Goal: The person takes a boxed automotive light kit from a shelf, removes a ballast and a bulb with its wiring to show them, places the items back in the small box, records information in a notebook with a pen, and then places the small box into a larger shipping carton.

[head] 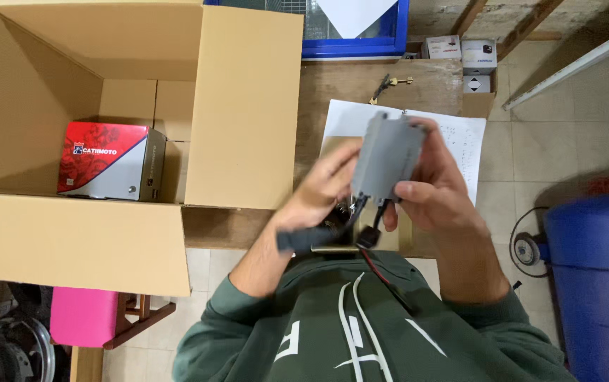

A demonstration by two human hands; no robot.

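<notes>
Hands, two: left hand (pixel 319 194), right hand (pixel 435 187), one grey module (pixel 387 155)

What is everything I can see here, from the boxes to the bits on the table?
Cardboard carton: one, brown, open, at left.
Product box: one, red and grey, inside the carton.
Grey module: one, flat, with black and red wires hanging from it, held above the table.
Paper sheet: one, white, on the wooden table.
Small boxes: about three, white and grey, at the table's far edge.
Keys: one small bunch, on the table.
Blue frame: one, at the top.
Blue barrel: one, at right.
Pink stool: one, lower left.
Left hand: on the module's left side.
Right hand: gripping its right side.
</notes>
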